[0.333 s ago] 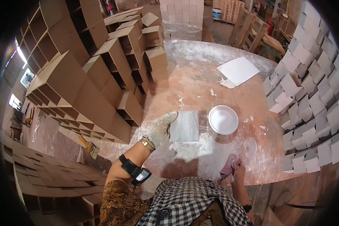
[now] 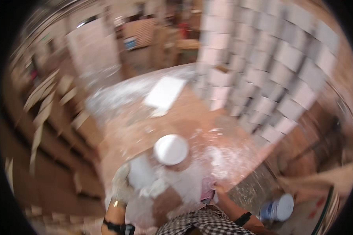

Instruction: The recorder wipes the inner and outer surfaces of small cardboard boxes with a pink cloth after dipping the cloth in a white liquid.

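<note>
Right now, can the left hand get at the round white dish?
Probably yes: the dish sits just beyond the pale flat sheet at the gloved left hand; nothing tall shows between them, though the picture is blurred.

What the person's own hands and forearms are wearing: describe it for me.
The left hand wears a whitish glove, with a gold-coloured band at the wrist and a black strap around the forearm. The right forearm has a black band near the wrist; the right hand is too blurred to tell whether it is gloved.
</note>
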Available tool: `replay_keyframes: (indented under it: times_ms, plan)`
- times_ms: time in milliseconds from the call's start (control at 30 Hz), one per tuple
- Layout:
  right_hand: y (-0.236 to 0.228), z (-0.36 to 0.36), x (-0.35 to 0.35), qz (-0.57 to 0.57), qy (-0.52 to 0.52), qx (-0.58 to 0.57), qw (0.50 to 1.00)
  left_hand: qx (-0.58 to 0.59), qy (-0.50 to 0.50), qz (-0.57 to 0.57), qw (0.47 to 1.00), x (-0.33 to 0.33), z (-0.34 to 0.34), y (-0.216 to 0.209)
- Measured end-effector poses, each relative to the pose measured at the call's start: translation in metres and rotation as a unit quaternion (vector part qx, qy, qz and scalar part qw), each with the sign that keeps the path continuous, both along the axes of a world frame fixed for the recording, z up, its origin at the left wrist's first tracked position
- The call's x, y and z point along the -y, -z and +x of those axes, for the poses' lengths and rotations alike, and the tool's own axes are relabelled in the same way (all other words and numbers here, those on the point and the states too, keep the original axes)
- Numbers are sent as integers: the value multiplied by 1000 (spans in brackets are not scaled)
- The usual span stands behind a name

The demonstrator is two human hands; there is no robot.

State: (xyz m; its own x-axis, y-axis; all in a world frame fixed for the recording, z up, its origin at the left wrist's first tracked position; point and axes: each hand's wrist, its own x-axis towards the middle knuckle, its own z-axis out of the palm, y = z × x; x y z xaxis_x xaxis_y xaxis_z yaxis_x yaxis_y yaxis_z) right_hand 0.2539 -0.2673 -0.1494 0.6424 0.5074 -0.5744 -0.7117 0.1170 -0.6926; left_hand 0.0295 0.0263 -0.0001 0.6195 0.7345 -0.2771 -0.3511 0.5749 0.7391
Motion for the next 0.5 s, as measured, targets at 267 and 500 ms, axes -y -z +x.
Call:
replay_keyframes:
  times_ms: [267, 500]
  plan:
    - [-38, 5, 65, 96, 232, -90, 964, -151, 113, 330, 925, 19, 75, -25]
    - [-22, 39, 73, 128, 177, -110, 970, -189, 145, 783, 575, 5, 149, -57]
